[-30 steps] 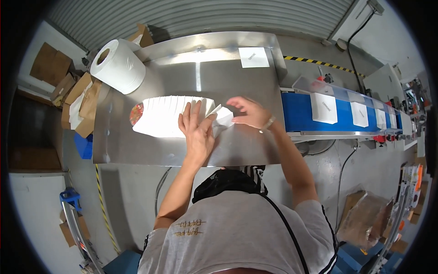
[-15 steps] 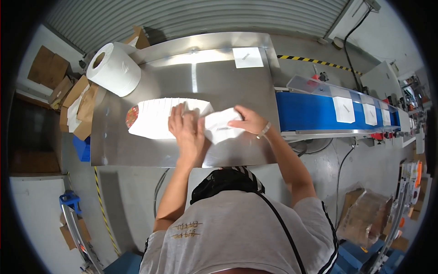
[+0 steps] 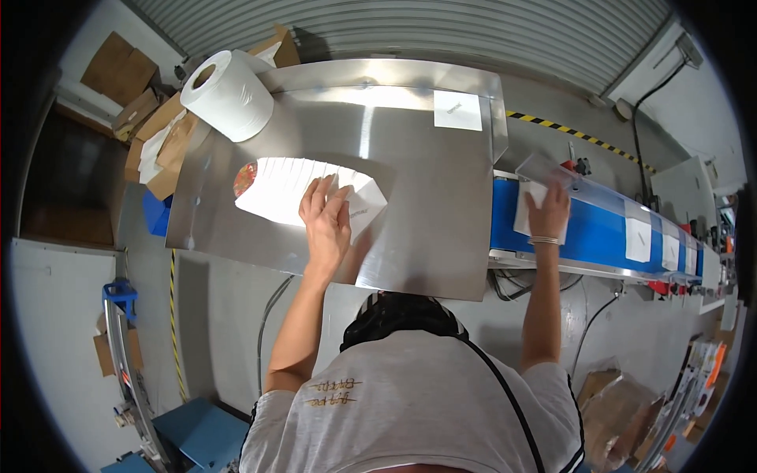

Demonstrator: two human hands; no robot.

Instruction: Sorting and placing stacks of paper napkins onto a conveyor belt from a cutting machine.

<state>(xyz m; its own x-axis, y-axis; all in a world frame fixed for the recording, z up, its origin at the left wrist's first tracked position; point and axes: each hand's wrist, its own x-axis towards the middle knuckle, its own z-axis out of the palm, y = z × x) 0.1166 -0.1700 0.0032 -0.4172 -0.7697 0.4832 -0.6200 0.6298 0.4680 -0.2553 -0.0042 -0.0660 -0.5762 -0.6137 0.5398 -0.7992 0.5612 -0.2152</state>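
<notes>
A fanned row of white square paper packets (image 3: 277, 188) lies on the steel table, with a red patterned piece (image 3: 245, 180) showing at its left end. My left hand (image 3: 325, 221) rests on the right part of this row, fingers bent and apart on the paper. Over at the near end of the blue conveyor belt (image 3: 593, 229), my right hand (image 3: 550, 211) lies with spread fingers on a single white packet (image 3: 527, 203). That hand is slightly blurred and covers part of the packet. Farther along the belt sit several similar packets (image 3: 638, 240).
A big white roll (image 3: 236, 102) stands at the table's back left corner, beside open cardboard boxes (image 3: 164, 150). One white square (image 3: 458, 109) lies at the back right of the steel table (image 3: 434, 229). A clear guard (image 3: 587, 185) runs along the belt's far side.
My right hand has moved from the row of packets to the right, taking one packet onto the belt. My left hand has stayed on the row. The view has shifted slightly.
</notes>
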